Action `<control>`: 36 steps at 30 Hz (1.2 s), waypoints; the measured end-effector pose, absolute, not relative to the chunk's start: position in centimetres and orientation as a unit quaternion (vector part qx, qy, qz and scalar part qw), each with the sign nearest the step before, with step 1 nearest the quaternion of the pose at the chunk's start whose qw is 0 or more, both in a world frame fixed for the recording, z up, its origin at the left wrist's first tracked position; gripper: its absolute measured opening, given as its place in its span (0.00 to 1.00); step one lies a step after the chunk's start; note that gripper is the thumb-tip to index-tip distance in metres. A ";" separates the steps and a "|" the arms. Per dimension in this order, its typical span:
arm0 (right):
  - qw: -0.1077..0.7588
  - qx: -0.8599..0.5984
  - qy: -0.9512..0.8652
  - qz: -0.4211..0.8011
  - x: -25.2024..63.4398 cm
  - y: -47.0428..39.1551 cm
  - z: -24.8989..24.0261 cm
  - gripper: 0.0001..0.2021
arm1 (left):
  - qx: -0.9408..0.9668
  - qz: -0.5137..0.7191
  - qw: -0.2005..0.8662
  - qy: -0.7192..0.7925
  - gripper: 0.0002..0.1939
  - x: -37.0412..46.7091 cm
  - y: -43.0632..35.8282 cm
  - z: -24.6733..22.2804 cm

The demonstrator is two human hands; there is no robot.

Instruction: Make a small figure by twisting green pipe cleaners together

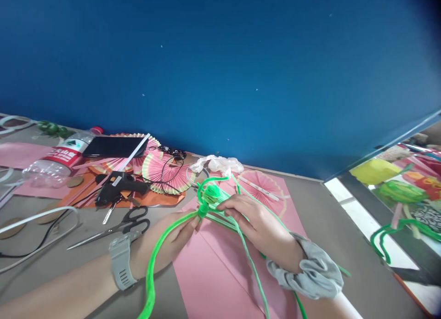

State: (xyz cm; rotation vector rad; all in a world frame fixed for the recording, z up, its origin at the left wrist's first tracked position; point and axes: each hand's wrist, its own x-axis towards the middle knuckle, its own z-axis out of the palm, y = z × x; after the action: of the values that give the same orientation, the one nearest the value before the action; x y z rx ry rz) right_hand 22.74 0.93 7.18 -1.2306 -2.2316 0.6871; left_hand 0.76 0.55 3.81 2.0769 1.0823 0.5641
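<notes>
Bright green pipe cleaners point(204, 208) are twisted into a small bundle between my two hands, above a sheet of pink paper. My left hand point(182, 229), with a grey watch on its wrist, pinches the bundle from below. One thick green stem point(150, 277) trails down from there toward me. My right hand point(246, 215), a grey scrunchie on its wrist, has its thumb and fingers closed on a green strand at the bundle's right side. Paler green pipe cleaners point(250, 254) hang beneath the right hand and lie over the pink paper point(213, 282).
On the left lie black-handled scissors point(120, 227), a black glue gun point(120, 188), a plastic bottle point(60, 158) and a dark phone-like slab point(113, 147). Pink folded paper fans point(165, 172) and a crumpled white plastic bag point(217, 164) sit along the blue wall point(220, 80).
</notes>
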 end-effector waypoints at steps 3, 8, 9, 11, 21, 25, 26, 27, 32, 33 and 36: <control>0.237 -0.437 -0.821 0.281 22.9 1.0 7.1 0.12 | 0.801 0.218 0.370 0.417 0.16 0.8 0.5 3.7; 0.254 -0.433 -0.793 0.346 23.2 0.7 7.3 0.11 | 0.791 0.223 0.390 0.416 0.19 1.1 0.5 3.8; 0.270 -0.445 -0.776 0.356 23.3 0.7 7.3 0.10 | 0.787 0.228 0.388 0.422 0.20 1.1 0.5 3.9; 0.310 -0.469 -0.734 0.381 23.5 0.7 7.1 0.09 | 0.780 0.237 0.383 0.435 0.21 1.2 0.4 4.0; 0.499 -0.389 -0.502 0.590 22.2 1.0 4.0 0.08 | 0.782 0.223 0.373 0.447 0.18 0.9 -0.2 4.5; 0.526 -0.343 -0.431 0.648 21.3 0.6 3.9 0.08 | 0.786 0.224 0.364 0.448 0.19 1.0 -0.2 4.6; 0.531 -0.334 -0.415 0.660 21.2 0.5 4.0 0.08 | 0.786 0.226 0.359 0.449 0.19 1.0 -0.3 4.6; 0.534 -0.326 -0.399 0.670 21.1 0.5 4.1 0.08 | 0.787 0.229 0.354 0.451 0.18 1.1 -0.3 4.7; 0.539 -0.312 -0.331 0.709 20.9 0.7 4.6 0.09 | 0.793 0.246 0.334 0.446 0.19 1.2 -0.5 4.1; 0.536 -0.312 -0.322 0.715 20.9 0.8 4.6 0.10 | 0.794 0.249 0.331 0.444 0.18 1.2 -0.6 3.8; 0.514 -0.320 -0.297 0.739 21.0 0.8 4.9 0.10 | 0.799 0.255 0.324 0.437 0.17 0.9 -0.5 2.8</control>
State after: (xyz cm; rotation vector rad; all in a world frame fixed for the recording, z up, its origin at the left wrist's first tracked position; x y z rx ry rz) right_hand 21.02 0.78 4.89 -0.7690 -0.7130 1.7755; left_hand 0.88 -0.49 2.78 2.0969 1.1459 0.6682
